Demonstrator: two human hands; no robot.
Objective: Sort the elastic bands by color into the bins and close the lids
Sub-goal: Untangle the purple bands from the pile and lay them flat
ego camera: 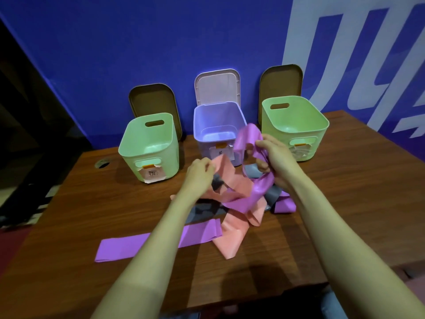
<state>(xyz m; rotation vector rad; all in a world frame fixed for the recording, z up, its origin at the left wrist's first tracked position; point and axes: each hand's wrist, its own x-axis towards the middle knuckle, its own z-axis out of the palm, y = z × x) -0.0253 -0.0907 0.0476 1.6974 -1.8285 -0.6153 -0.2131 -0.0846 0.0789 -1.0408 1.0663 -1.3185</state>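
Observation:
A tangle of elastic bands lies mid-table: pink point(232, 236), grey point(202, 212) and purple. My right hand point(273, 160) is shut on a purple band point(247, 139) and holds it up in front of the lilac bin point(215, 118). My left hand point(200, 173) pinches the upper end of a pink band point(224, 171). Another purple band point(158, 242) lies flat toward the front left. Three open bins stand in a row: a green bin point(149, 139) on the left, the lilac one in the middle, a green bin point(296, 120) on the right.
Three lids lean against the blue wall behind the bins: brown point(151, 100), pale pink point(217, 87), brown point(280, 81). Each bin has a paper label on its front. A cable hole point(102, 162) is in the wooden table point(345, 192) at the left.

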